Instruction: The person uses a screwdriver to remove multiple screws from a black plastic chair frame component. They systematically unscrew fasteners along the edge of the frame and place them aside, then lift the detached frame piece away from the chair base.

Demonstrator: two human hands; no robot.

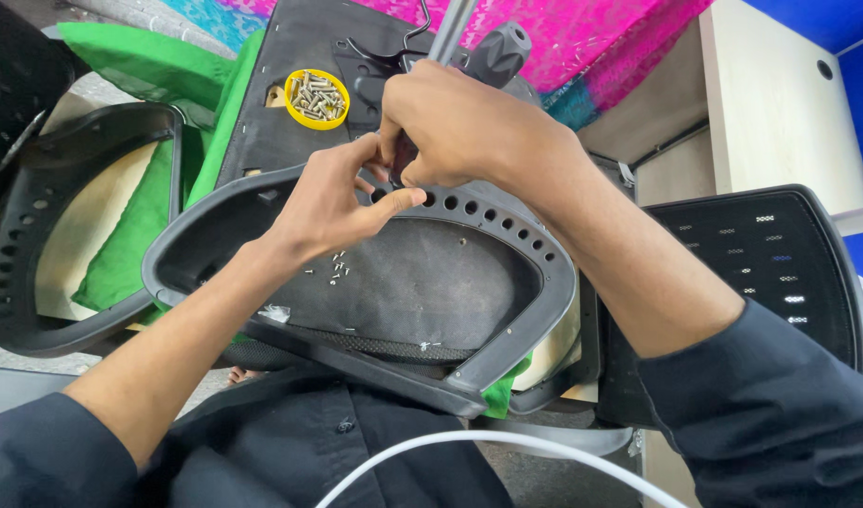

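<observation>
A black plastic chair frame (525, 325) with a row of holes along its rim lies over a dark seat underside (422, 277). My left hand (332, 202) rests on the frame's top rim, fingers pinched around something small that I cannot make out. My right hand (459, 127) is closed just above it, at the rim, gripping what seems to be a tool whose tip is hidden. Several small loose screws (337, 270) lie on the seat underside below my left hand. A yellow round dish (316, 98) full of screws sits behind my hands.
A second black frame (27, 235) lies at the left on green cloth (135, 235). A mesh chair back (760, 273) stands at the right. A grey lever with a black knob (492, 52) sticks up behind my right hand. A white cable (506, 442) curves across the bottom.
</observation>
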